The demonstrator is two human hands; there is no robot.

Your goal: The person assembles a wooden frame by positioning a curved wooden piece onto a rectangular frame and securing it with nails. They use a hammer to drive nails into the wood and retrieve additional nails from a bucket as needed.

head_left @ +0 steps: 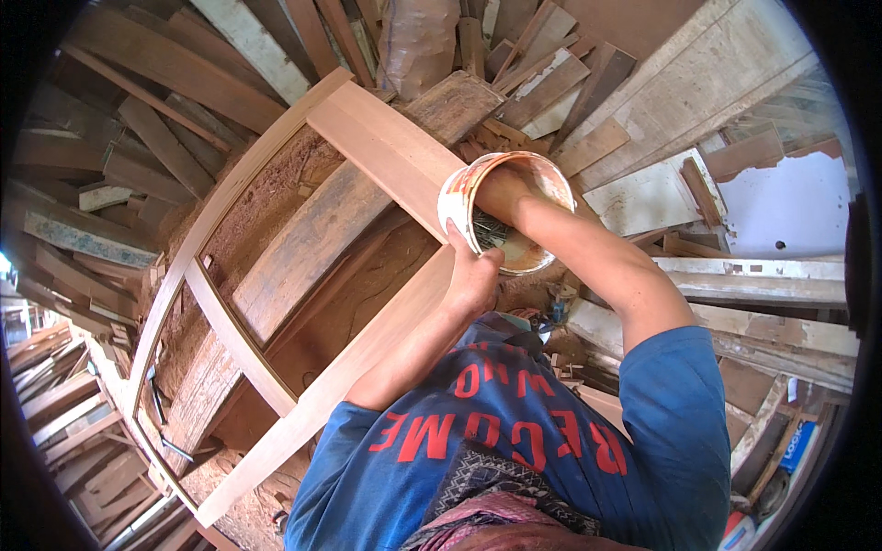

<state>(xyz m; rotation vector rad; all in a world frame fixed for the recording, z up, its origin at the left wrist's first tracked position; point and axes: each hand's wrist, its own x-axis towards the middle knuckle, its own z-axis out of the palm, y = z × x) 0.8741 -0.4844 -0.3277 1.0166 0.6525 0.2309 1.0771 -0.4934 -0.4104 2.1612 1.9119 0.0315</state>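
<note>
A white plastic bucket [454, 198] with orange stains is tilted so that its mouth faces me. My left hand [475, 277] grips its near rim, the thumb lying along the edge. Thin metal nails [490, 230] lie in a heap inside it. My right hand [507, 195] reaches deep into the bucket beside the nails; its fingers are hidden, and what they touch is not visible. Left of the bucket lies a pale wooden frame [234, 337] with crossbars and one curved side. The bucket is up against the end of its far crossbar.
Under the frame runs a rough, worn plank bench [308, 253] with sawdust [253, 216] around it. Stacked boards [175, 55] crowd the far side and the left. Large panels [684, 87] and a white sheet [781, 211] lie at right. A dark hand tool [158, 401] is under the frame.
</note>
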